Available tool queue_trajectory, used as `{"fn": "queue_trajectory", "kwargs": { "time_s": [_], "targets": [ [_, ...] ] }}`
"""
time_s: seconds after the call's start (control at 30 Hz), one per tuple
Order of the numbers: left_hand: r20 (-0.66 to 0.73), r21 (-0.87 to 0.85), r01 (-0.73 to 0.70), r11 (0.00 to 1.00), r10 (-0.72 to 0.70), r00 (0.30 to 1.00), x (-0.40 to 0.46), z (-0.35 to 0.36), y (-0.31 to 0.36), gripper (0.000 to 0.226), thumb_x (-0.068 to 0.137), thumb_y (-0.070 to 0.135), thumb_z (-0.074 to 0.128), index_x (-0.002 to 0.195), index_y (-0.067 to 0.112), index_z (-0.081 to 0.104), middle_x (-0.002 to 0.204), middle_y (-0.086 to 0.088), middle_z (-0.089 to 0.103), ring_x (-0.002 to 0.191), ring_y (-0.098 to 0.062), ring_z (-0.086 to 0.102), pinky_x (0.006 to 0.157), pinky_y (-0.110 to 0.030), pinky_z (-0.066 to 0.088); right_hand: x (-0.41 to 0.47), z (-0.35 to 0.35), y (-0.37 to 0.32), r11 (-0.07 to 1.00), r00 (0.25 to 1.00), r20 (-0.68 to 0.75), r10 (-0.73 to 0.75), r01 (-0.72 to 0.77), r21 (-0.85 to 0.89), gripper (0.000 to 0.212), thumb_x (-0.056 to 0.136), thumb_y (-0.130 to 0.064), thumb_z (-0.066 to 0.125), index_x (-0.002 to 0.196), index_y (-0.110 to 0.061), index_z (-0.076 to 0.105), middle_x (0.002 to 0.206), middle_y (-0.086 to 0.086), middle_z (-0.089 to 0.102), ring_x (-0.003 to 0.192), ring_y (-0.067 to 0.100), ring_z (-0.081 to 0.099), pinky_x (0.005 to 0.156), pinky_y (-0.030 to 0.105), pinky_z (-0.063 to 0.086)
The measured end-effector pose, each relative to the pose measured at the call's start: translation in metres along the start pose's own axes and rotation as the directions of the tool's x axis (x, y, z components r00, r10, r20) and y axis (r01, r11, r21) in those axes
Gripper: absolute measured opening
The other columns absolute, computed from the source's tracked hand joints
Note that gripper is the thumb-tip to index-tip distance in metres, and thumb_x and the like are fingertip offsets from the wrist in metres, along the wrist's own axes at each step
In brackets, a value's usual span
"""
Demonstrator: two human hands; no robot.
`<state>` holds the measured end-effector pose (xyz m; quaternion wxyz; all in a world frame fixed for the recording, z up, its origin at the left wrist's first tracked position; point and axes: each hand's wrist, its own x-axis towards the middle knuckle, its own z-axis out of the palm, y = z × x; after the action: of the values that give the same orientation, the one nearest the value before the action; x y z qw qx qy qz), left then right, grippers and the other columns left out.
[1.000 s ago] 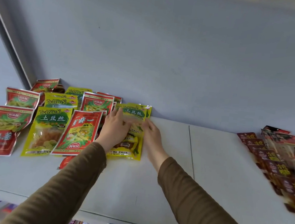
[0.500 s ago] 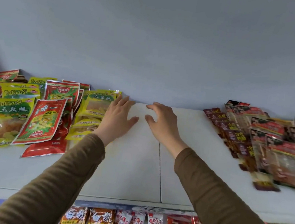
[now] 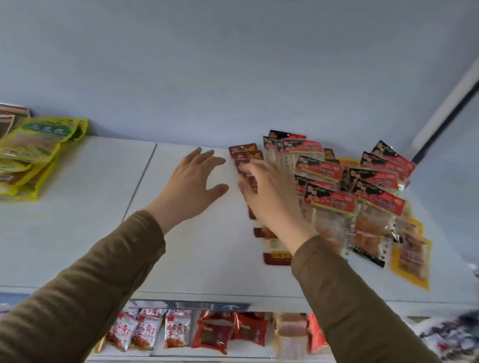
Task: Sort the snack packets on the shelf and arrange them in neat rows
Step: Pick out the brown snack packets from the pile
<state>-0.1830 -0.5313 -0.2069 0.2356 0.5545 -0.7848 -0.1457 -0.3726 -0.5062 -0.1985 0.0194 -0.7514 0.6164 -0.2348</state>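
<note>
Step in hand, as judged: tidying the dark-red packet column (image 3: 245, 155); right hand (image 3: 272, 198) rests spread on it, left hand (image 3: 191, 183) hovers empty, fingers apart, over the shelf (image 3: 76, 237); next, square the edges.

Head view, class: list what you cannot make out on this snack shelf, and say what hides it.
- Dark red packets: most of the row is covered by the right hand.
- Yellow packets: print blurred; pile beyond them is cut by the left edge.
- Lower-shelf packets: partly hidden by the sleeves.
- Object at the lower right edge: motion-blurred, unidentifiable.
</note>
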Motion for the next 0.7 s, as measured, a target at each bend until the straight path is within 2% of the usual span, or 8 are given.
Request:
{"fn": "queue_trajectory", "kwargs": {
  "time_s": [0.17,0.33,0.37,0.43,0.53,0.63,0.7],
  "targets": [
    [0.094,0.002,0.055,0.998,-0.055,0.994,0.002,0.026,0.034,0.063,0.1,0.049,0.058,0.156,0.029,0.037,0.168,0.001,0.028,0.158,-0.023,0.013,0.126,-0.045,0.015,-0.01,-0.022,0.059,0.998,0.998,0.057,0.032,-0.034,0.044,0.038,0.102,-0.037,0.053,0.139,-0.028,0.055,0.15,-0.005,0.05,0.144,0.023,0.037,0.122,0.048,0.025],
    [0.119,-0.027,0.032,0.999,-0.028,0.992,0.009,0.043,0.048,0.068,0.098,0.055,0.057,0.156,0.027,0.036,0.164,0.002,0.036,0.153,-0.023,0.025,0.123,-0.045,0.023,-0.012,-0.02,0.089,0.994,0.966,0.242,-0.094,0.106,-0.037,0.05,0.103,-0.038,0.051,0.151,-0.031,0.04,0.16,-0.006,0.037,0.151,0.022,0.023,0.124,0.051,0.01],
    [0.145,-0.039,0.018,0.999,-0.012,0.989,0.01,0.048,0.052,0.073,0.096,0.059,0.057,0.158,0.028,0.033,0.166,0.002,0.032,0.154,-0.022,0.023,0.123,-0.044,0.022,-0.014,-0.018,0.093,0.99,0.955,0.279,-0.105,0.127,-0.061,0.053,0.103,-0.039,0.049,0.153,-0.032,0.036,0.162,-0.006,0.033,0.153,0.021,0.019,0.125,0.054,0.007],
    [0.22,-0.003,-0.021,1.0,0.021,0.975,0.012,0.061,0.059,0.088,0.092,0.07,0.054,0.162,0.029,0.022,0.172,0.004,0.016,0.159,-0.018,0.007,0.126,-0.044,0.011,-0.015,-0.013,0.103,0.979,0.939,0.328,-0.102,0.153,-0.134,0.058,0.103,-0.042,0.049,0.156,-0.032,0.03,0.165,-0.007,0.027,0.154,0.019,0.012,0.124,0.059,0.003],
    [0.281,0.11,-0.089,0.99,0.055,0.958,0.017,0.084,0.067,0.106,0.081,0.087,0.042,0.165,0.032,0.006,0.173,0.004,-0.006,0.158,-0.019,-0.017,0.126,-0.048,-0.006,-0.016,-0.012,0.118,0.969,0.918,0.385,-0.093,0.172,-0.176,0.061,0.102,-0.042,0.05,0.158,-0.029,0.029,0.167,-0.006,0.021,0.155,0.019,0.006,0.123,0.057,-0.002],
    [0.334,0.191,-0.072,0.979,0.005,0.943,0.021,0.101,0.07,0.118,0.065,0.099,0.024,0.163,0.039,-0.004,0.171,0.003,-0.018,0.154,-0.023,-0.029,0.122,-0.055,-0.015,-0.014,-0.016,0.132,0.978,0.907,0.407,-0.105,0.169,-0.123,0.058,0.102,-0.038,0.054,0.156,-0.028,0.034,0.167,-0.005,0.022,0.155,0.017,0.006,0.122,0.051,-0.005],
    [0.349,0.223,-0.035,0.974,-0.046,0.936,0.025,0.107,0.065,0.119,0.063,0.101,0.022,0.162,0.042,-0.005,0.171,0.003,-0.019,0.153,-0.025,-0.03,0.12,-0.054,-0.018,-0.01,-0.019,0.138,0.979,0.904,0.413,-0.113,0.172,-0.106,0.058,0.101,-0.035,0.057,0.155,-0.029,0.037,0.166,-0.006,0.023,0.155,0.017,0.008,0.123,0.05,-0.004]
  ]
}}
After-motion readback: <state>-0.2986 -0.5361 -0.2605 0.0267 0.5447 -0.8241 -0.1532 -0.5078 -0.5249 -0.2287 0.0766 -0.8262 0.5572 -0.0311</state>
